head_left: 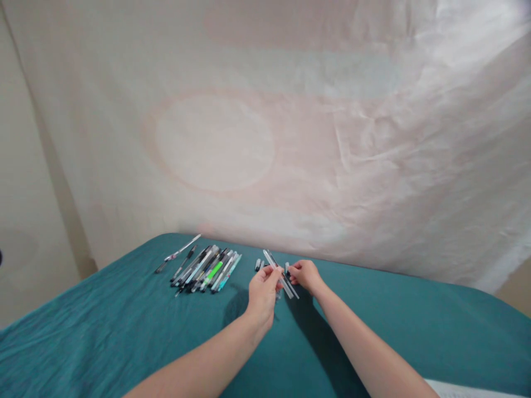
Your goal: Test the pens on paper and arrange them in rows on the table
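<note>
My left hand (264,289) is closed in a pinch on a few slim clear pen barrels (285,285), one with a dark core, held slanting above the cloth. Close by on the right, my right hand (306,275) has its thumb and fingers pressed together at a small pale pen cap (287,266); the fingers partly hide it. Just behind my left hand lie a few short pen caps (258,265) with dark ends. Some small clear bits beneath the barrels are too small to name.
A heap of pens (207,270), mostly black, clear and grey with one bright green, lies left of my hands. Farther left are loose pens (182,248). Teal cloth (124,331) covers the table, and a pale sheet (290,138) hangs behind. White paper (464,389) shows at bottom right.
</note>
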`<state>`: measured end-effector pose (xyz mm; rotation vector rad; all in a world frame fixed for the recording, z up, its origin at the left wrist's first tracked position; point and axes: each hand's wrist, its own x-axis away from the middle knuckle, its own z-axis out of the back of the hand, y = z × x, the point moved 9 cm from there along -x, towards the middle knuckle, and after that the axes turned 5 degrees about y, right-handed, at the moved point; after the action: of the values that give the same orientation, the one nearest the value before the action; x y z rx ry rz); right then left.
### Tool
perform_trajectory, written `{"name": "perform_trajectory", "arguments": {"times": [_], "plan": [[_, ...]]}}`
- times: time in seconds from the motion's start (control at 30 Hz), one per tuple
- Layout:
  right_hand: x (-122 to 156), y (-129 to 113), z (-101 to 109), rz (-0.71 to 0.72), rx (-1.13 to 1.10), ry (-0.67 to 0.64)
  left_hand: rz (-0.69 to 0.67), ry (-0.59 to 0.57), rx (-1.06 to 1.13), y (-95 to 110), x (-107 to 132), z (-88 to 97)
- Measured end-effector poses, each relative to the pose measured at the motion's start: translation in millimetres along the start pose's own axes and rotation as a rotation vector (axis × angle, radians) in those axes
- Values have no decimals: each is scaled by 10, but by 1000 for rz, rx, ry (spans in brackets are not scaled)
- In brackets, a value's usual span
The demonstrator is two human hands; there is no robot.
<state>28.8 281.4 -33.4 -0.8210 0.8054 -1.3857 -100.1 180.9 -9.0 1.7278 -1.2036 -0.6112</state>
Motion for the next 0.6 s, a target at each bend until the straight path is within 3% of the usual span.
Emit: {"name": "perform_trajectory", "arguments": {"times": [0.13,0.4,0.6], "plan": [[160,-96,22,0,-111,-82,25,-20,-15,-12,27,-25],[811,-496,109,103,-285,-334,23,-47,-24,-8,90,-72],[975,-507,169,166,-177,-321,-26,-90,-71,-10,154,-99]]}}
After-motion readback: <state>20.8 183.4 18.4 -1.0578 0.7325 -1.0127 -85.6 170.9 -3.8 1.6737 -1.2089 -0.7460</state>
